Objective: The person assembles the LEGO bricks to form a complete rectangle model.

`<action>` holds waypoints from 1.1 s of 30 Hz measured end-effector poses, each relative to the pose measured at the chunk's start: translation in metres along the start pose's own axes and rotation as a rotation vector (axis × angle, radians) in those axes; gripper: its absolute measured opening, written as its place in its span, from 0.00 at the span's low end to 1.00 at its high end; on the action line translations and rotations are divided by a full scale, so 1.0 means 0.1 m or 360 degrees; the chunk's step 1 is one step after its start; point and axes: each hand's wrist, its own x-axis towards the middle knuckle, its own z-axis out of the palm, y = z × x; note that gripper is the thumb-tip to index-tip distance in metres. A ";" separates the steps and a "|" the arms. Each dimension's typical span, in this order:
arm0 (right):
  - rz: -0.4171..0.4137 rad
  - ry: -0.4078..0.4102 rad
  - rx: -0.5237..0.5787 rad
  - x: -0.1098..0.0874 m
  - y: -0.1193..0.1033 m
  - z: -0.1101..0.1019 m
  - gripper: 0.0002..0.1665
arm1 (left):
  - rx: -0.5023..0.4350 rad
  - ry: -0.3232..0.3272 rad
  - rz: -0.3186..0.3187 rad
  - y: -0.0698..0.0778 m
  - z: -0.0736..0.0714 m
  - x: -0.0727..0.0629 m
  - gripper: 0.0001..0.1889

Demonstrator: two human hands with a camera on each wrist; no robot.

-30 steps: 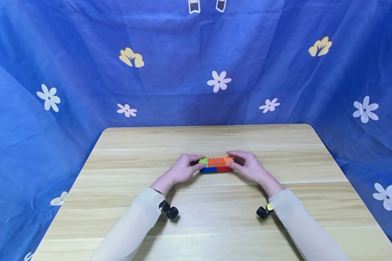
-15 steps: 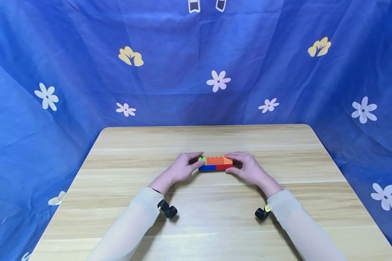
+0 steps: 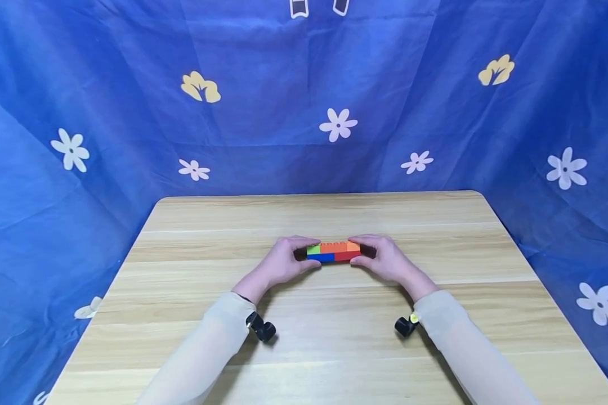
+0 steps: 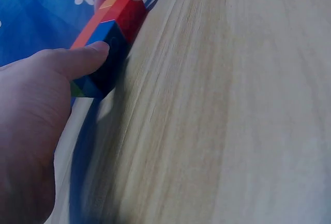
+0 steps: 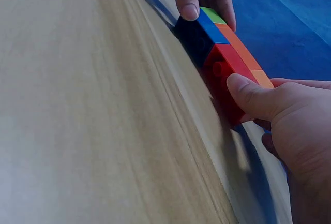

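Note:
Joined toy building bricks form a short bar between the two hands, near the middle of the table. A green brick (image 3: 313, 249), an orange brick (image 3: 333, 247) and a lighter orange brick (image 3: 353, 247) make up one layer. The other layer is a blue brick (image 3: 321, 257) beside a red brick (image 3: 347, 256). My left hand (image 3: 282, 261) pinches the green and blue end, its thumb (image 4: 85, 58) on the blue brick. At the opposite end, my right hand (image 3: 385, 260) pinches the bar, thumb (image 5: 251, 92) against the red brick's hollow underside. Fingers behind the bar are partly hidden.
The wood-grain table (image 3: 334, 337) extends around both hands. A blue flowered cloth (image 3: 263, 112) hangs behind it and along both sides. Small black cameras (image 3: 261, 328) are strapped at the wrists.
The bar has tipped so its studded top shows less and its front side faces the head camera more. Both thumbs have slid down from the upper layer to the lower one.

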 end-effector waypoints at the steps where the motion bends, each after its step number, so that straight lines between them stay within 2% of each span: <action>1: -0.0005 -0.0009 0.0009 0.01 0.00 0.00 0.35 | 0.0000 0.0000 -0.0008 0.00 -0.01 0.00 0.29; 5: -0.0024 -0.0028 0.0034 0.07 0.02 -0.02 0.34 | -0.0012 -0.0009 -0.0041 -0.03 -0.03 0.02 0.29; 15: 0.0046 -0.0069 0.0028 0.15 0.02 -0.03 0.33 | -0.0060 -0.0015 -0.0121 -0.08 -0.03 0.03 0.28; 21: 0.0091 -0.0081 0.0057 0.17 0.02 -0.04 0.32 | -0.0093 0.0001 -0.0122 -0.10 -0.03 0.04 0.27; 33: 0.0195 -0.0072 0.0123 0.14 0.06 -0.01 0.30 | -0.0162 -0.0017 -0.0199 -0.09 0.04 0.05 0.25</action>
